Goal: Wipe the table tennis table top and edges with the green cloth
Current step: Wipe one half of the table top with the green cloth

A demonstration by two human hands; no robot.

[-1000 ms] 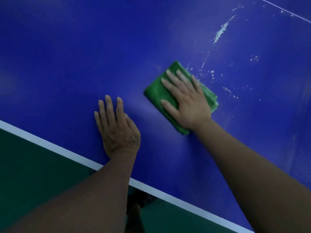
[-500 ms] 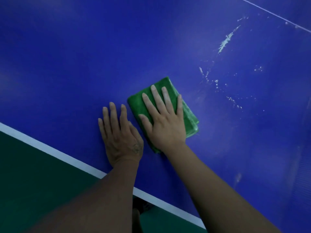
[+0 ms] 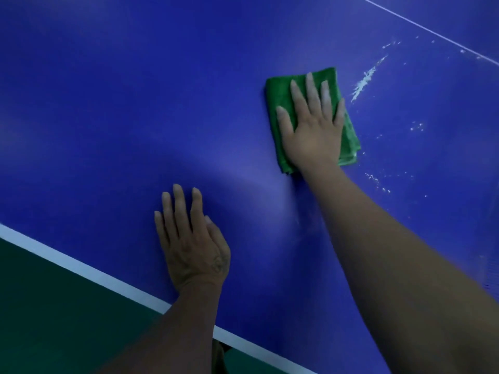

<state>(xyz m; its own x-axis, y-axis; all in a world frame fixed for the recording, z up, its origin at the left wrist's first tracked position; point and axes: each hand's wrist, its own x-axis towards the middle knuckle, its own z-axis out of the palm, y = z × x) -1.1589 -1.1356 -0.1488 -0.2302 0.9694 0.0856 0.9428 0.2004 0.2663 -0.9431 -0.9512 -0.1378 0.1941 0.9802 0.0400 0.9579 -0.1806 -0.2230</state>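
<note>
Pressing with straight fingers, the right hand flattens the green cloth on the white-flecked table top.

Both hands flat, palms down, left hand (fingers together), right hand reaching forward, fingers spread

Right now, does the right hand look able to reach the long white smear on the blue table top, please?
Probably yes: the right hand, flat on the folded green cloth, lies close beside the long white smear, only bare blue table top between.
</note>
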